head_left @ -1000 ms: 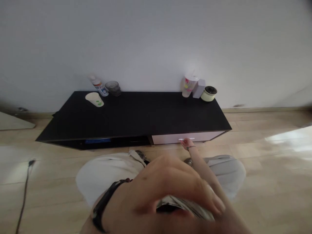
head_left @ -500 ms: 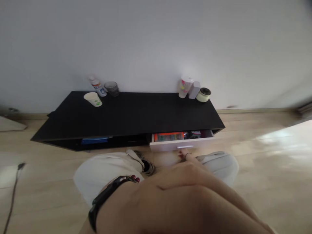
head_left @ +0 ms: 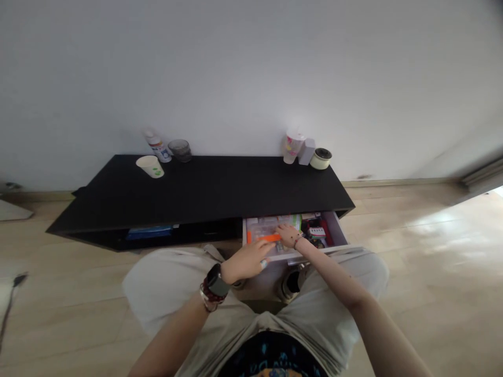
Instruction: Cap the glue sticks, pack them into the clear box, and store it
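Note:
The white drawer [head_left: 337,226] under the black cabinet stands pulled out. Inside lies a clear plastic case with orange edges [head_left: 251,236]. My right hand [head_left: 287,234] reaches over the front into the drawer, its fingers spread on top of this case. At the drawer's front left, my left hand [head_left: 245,261] has its fingers stretched toward the case's orange strip; whether they touch it I cannot tell. To the right of the case are a green-and-white packet [head_left: 297,222] and a dark red item with a white label [head_left: 317,232], partly hidden by my right arm.
On the black cabinet top [head_left: 228,183] stand a paper cup [head_left: 150,166], a spray can [head_left: 157,147], a grey glass [head_left: 180,150], a plastic cup [head_left: 292,146], a small box [head_left: 307,152] and a cream pot [head_left: 320,159]. Blue items [head_left: 149,232] lie in the open shelf.
The drawer has come out further. My right hand has gone from below its handle to inside it. My left hand, earlier close to the camera, is now at the drawer's front.

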The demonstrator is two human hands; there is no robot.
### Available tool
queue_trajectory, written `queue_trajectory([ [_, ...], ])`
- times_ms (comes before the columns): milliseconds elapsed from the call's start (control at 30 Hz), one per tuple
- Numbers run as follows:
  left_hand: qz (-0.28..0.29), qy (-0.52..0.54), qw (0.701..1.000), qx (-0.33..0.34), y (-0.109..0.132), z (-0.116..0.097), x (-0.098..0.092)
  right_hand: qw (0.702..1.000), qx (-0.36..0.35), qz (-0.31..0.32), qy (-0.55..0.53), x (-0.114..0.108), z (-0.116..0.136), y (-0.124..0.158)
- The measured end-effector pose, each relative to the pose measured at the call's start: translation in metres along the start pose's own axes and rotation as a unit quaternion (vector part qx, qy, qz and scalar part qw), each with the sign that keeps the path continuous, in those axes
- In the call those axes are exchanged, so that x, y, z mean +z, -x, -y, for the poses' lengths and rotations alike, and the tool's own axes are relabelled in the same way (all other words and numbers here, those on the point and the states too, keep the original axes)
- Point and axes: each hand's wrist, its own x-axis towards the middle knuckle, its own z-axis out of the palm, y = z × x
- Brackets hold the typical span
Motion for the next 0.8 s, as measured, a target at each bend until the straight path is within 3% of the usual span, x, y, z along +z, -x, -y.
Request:
queue_trajectory([
  [100, 0.048, -0.068, 0.99, -0.118, 0.007, 0.034, 0.049, 0.999, 0.024, 0.028, 0.021, 0.014, -0.003, -0.004],
  [167, 0.065, -0.07, 0.987, -0.132, 0.014, 0.045, 0.073, 0.998, 0.034, 0.045, 0.035, 0.023, -0.003, -0.008],
  [267, 0.075, -0.073, 0.985, -0.137, 0.019, 0.051, 0.092, 0.996, 0.038, 0.071, 0.05, 0.033, -0.001, -0.018],
  [533, 0.043, -0.118, 0.984, -0.129, 0.014, 0.051, 0.103, 0.992, 0.025, 0.099, 0.074, 0.033, 0.005, -0.031],
  [800, -0.022, -0.152, 0.971, -0.181, 0.032, 0.056, 0.098, 0.995, 0.001, 0.059, 0.082, -0.006, -0.001, -0.01],
])
